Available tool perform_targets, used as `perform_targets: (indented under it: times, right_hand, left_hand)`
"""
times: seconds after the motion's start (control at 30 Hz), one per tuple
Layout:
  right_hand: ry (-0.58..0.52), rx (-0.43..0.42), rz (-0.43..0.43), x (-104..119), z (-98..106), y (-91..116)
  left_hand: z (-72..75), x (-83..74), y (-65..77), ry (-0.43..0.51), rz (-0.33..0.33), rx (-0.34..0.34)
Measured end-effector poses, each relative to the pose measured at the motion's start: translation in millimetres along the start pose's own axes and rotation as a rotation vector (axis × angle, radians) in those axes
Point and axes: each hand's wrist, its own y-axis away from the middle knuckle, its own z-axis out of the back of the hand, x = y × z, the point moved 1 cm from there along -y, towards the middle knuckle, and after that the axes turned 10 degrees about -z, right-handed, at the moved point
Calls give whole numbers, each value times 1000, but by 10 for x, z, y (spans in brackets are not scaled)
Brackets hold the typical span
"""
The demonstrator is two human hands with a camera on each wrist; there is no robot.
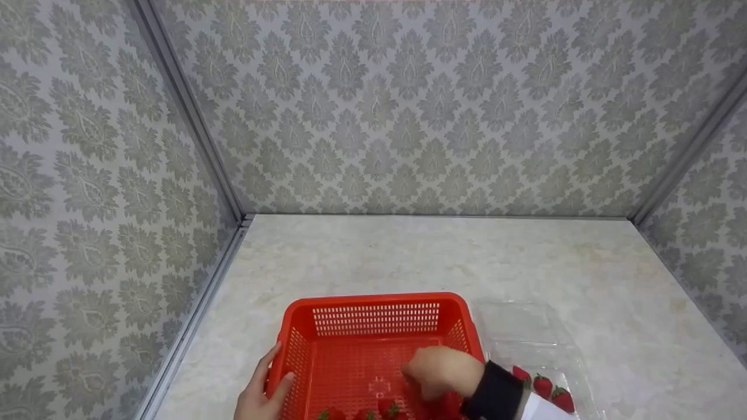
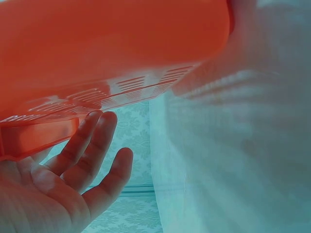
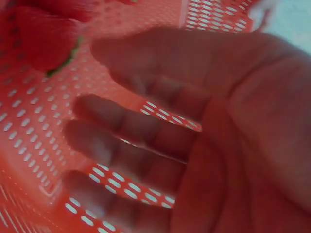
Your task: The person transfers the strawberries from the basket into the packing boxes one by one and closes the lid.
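A red plastic basket [image 1: 373,300] with slotted walls stands at the front of the table. My left hand [image 1: 262,391] holds its left rim, thumb inside and fingers along the outer wall; in the left wrist view those fingers touch the slotted side. Several strawberries [image 1: 390,407] lie in the basket's near part, partly cut off by the frame edge. Inside the basket is my right hand [image 1: 440,372], above the right part of the floor. The right wrist view shows its fingers spread and slightly bent, holding nothing, close to a strawberry [image 3: 46,41].
Right of the basket lies an open clear plastic box [image 1: 519,321], its lid part pointing away. Several strawberries [image 1: 543,386] sit in its near part, partly behind the right sleeve. Patterned walls [image 1: 408,116] enclose the pale table [image 1: 362,251] at the back and sides.
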Motion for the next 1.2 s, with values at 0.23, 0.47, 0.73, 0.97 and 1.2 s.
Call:
perform_targets:
  times: [0.23,0.47,0.73,0.97,1.2]
  right_hand:
    - [-64,163,-42,60,-164,-85]
    - [-44,185,-7,63,-174,-93]
    - [-5,226,11,74,-173,-91]
    - [3,249,30,-42,-390,-323]
    - [-48,196,53,-133,-442,-394]
  left_hand:
    - [6,-11,-11,1,18,9]
    - [4,-26,-15,5,29,15]
    - [2,-14,-8,8,11,16]
    - [13,7,-12,-23,-10,19]
    - [15,9,-13,-15,17,35]
